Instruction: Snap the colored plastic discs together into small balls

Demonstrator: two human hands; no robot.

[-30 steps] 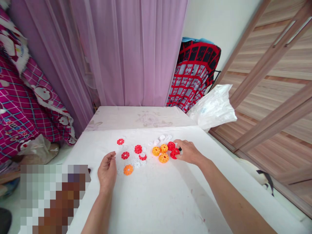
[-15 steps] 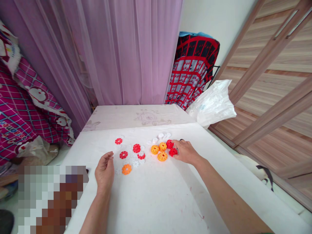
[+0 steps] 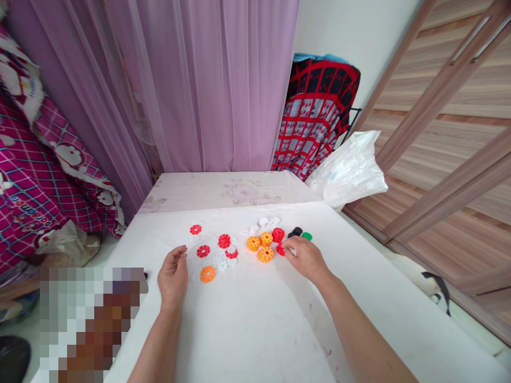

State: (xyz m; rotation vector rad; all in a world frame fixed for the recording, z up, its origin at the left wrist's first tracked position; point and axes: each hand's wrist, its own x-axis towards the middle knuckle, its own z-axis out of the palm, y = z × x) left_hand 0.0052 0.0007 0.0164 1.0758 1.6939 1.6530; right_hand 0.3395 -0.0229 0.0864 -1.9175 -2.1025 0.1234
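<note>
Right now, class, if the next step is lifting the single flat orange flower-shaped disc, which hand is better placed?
Probably the left hand: it is nearer the flat orange flower-shaped disc, and no disc shows in it. The right hand is farther off, by the round red stack.

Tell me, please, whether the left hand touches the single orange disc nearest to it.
Apart. In the head view, a clear gap separates the left hand from the orange disc.
</note>
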